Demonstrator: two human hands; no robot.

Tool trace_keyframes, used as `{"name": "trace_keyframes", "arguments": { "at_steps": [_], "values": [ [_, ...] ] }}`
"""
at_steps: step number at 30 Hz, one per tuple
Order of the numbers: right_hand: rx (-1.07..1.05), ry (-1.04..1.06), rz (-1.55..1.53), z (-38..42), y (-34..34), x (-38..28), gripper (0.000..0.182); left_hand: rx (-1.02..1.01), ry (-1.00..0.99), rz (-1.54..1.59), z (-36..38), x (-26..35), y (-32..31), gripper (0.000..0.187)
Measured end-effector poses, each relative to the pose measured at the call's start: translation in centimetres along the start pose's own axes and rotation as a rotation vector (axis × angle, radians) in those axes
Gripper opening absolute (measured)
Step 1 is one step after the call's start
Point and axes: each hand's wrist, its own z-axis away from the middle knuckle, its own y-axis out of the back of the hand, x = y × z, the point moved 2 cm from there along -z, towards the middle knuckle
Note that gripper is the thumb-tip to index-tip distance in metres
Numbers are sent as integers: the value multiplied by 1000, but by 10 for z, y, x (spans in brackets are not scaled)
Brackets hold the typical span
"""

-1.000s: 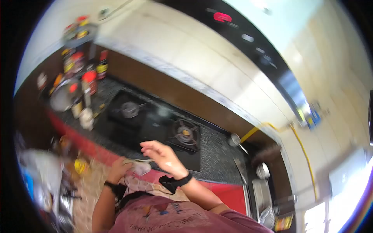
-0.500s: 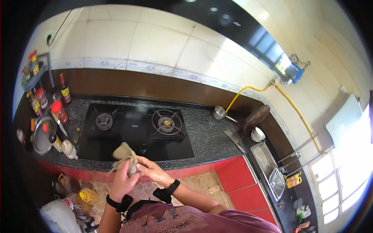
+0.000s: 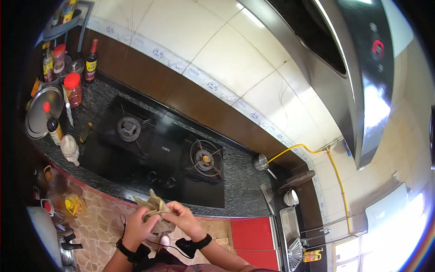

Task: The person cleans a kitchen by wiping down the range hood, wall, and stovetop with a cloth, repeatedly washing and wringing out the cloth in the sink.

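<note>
A crumpled olive-tan cloth is bunched between my two hands, just in front of the counter's front edge. My left hand grips its left side with the thumb pressed in. From the other side, my right hand pinches the cloth, fingers curled over its folds. Just beyond the cloth lies the black glass gas hob, with a left burner and a right burner. Dark control knobs sit near the hob's front.
Bottles, a red-lidded jar, a steel plate and a knife crowd the left end. At right are a small saucepan, a cleaver, white bowls and the sink. A range hood hangs above.
My view has tilted and turned, so the hood now shows at upper right. Both hands still hold the cloth, which is now more bunched, with the fingers shifted on it.
</note>
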Motion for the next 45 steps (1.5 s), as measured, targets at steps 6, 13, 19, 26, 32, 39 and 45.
{"name": "trace_keyframes", "arguments": {
  "at_steps": [6, 13, 19, 26, 32, 39, 45],
  "values": [
    [66, 62, 109, -9, -11, -12, 21, 110, 175, 359, -2, -41, 13, 18],
    [-7, -9, 99, -14, -13, -29, 58, -64, -171, 299, -7, -14, 20, 17],
    [-174, -210, -483, -9, -43, -17, 66, -217, 317, 1764, -11, 2, 5, 38],
    [-146, -157, -257, -39, -72, -25, 32, -79, 21, 1353, -6, -19, 0, 53],
    [-6, 17, 91, -51, -74, -67, 30, -98, -189, 477, -13, 8, 35, 52],
    [277, 495, -193, -53, 13, -222, 49, 186, -3, 482, 7, -20, 79, 46],
    [743, 1233, 490, -45, 96, -368, 24, 503, 182, 282, 52, -65, 131, 33]
  ]
}}
